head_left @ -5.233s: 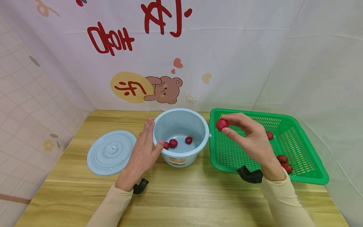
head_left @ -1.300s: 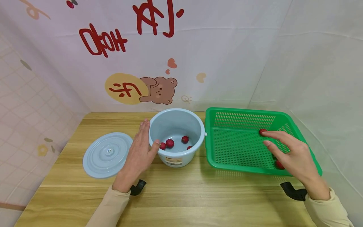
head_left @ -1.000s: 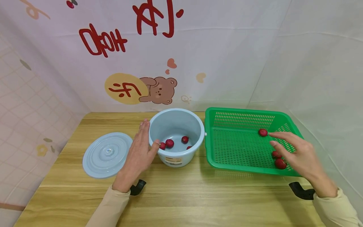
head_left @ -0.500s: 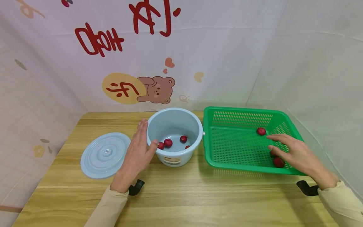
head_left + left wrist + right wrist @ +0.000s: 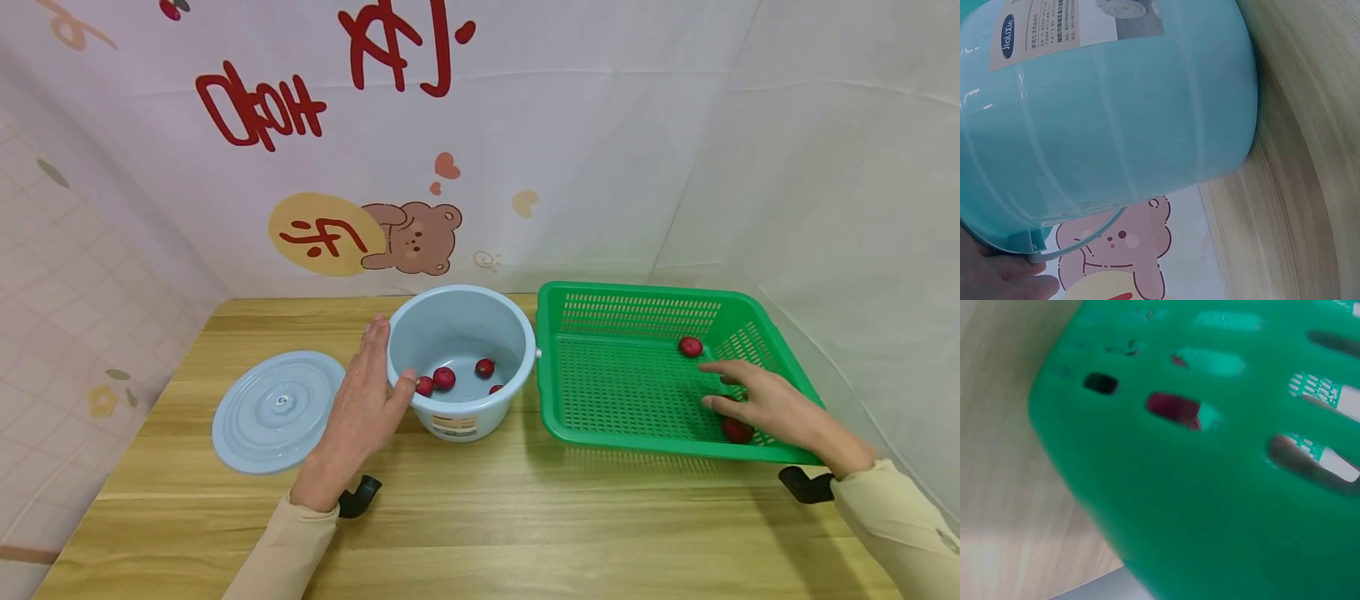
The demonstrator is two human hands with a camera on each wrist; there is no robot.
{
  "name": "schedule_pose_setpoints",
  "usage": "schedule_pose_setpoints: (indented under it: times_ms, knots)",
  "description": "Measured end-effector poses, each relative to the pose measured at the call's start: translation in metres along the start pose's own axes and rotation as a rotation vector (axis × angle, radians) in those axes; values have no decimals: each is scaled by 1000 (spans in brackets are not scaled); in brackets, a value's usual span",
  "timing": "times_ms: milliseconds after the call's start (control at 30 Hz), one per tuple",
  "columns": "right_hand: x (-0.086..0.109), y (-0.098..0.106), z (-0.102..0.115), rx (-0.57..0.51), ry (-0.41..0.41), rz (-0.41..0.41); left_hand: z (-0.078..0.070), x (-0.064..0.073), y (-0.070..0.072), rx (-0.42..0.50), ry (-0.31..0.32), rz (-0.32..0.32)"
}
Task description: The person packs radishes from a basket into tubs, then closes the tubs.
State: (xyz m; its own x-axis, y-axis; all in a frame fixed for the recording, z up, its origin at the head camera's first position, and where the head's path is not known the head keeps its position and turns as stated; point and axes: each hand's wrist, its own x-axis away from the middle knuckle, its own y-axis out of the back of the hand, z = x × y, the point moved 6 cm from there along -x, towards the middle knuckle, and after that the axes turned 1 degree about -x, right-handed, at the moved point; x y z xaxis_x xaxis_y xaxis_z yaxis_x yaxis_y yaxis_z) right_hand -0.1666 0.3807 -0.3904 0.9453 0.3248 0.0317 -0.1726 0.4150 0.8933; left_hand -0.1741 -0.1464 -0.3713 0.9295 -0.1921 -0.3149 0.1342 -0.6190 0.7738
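My left hand (image 5: 363, 404) lies against the left side of a light blue bucket (image 5: 461, 308), fingers fairly straight and thumb at the front rim. In the left wrist view its fingertips (image 5: 1022, 284) sit by the bucket's handle joint. Inside the bucket are several small, round, red, radish-like fruits (image 5: 444, 378). My right hand (image 5: 772, 404) reaches into a green slotted basket (image 5: 615, 392), thumb and forefinger apart. A radish-like fruit (image 5: 691, 347) lies beyond its fingertips; another (image 5: 737, 430) lies below the hand, and a third is partly covered by the thumb. The right wrist view shows mostly the basket wall (image 5: 1166, 506).
The bucket's round blue lid (image 5: 277, 412) lies flat on the wooden table (image 5: 510, 508), left of the left hand. Bucket and basket stand side by side. Behind them hangs a white printed curtain (image 5: 600, 150), with another at the right side.
A fruit that my right hand held earlier has left it, and one more shows in the bucket. The right hand has since moved right and lowered into the basket. The left hand stays at the bucket.
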Motion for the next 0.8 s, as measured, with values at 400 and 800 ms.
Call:
schedule_pose_setpoints:
  times_ms: [400, 800]
  knots:
    - [-8, -9, -7, -11, -17, 68, 0, 0, 1, 6, -5, -2]
    - [-6, 1, -9, -123, -46, 8, 0, 0, 1, 0, -12, -8]
